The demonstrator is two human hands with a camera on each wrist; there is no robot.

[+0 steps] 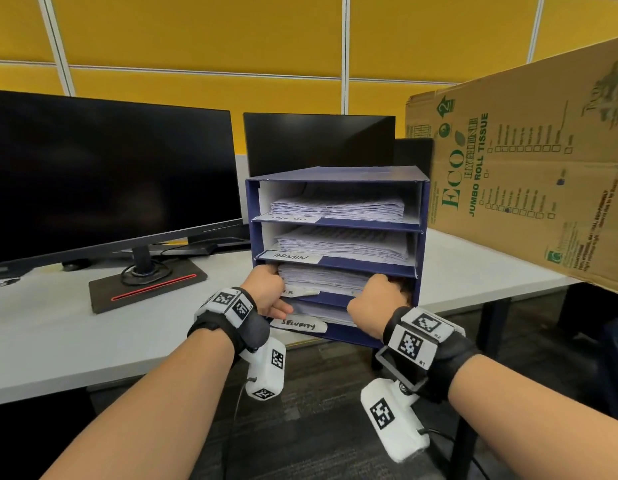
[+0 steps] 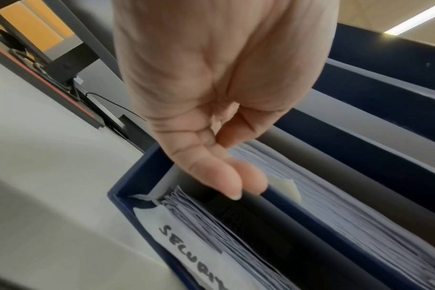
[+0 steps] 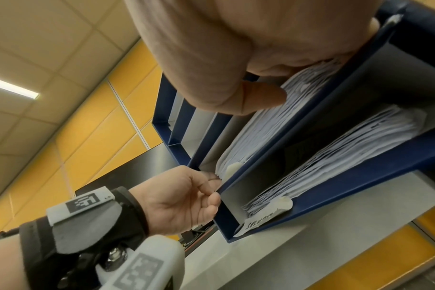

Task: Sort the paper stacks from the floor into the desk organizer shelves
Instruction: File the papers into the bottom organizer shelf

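Note:
A blue desk organizer (image 1: 335, 174) with several shelves stands at the white desk's front edge. Every shelf holds a paper stack. Both hands are at the third shelf from the top. My left hand (image 1: 267, 292) curls round the left front corner of that shelf's paper stack (image 1: 325, 280), two fingers lying on the shelf lip. My right hand (image 1: 378, 296) reaches in at the stack's right side, its fingertips hidden inside. In the right wrist view, the right hand's (image 3: 236, 58) thumb presses the paper stack's (image 3: 273, 121) front edge. In the left wrist view, the left hand (image 2: 224, 117) touches the stack (image 2: 335, 212).
Paper labels read ADMIN (image 1: 290, 257) and SECURITY (image 1: 298, 324). Two dark monitors (image 1: 103, 174) stand behind and to the left, with a stand base (image 1: 148, 289) and cables. A big cardboard box (image 1: 529, 174) looms at the right. The desk (image 1: 93, 341) stretches to the left.

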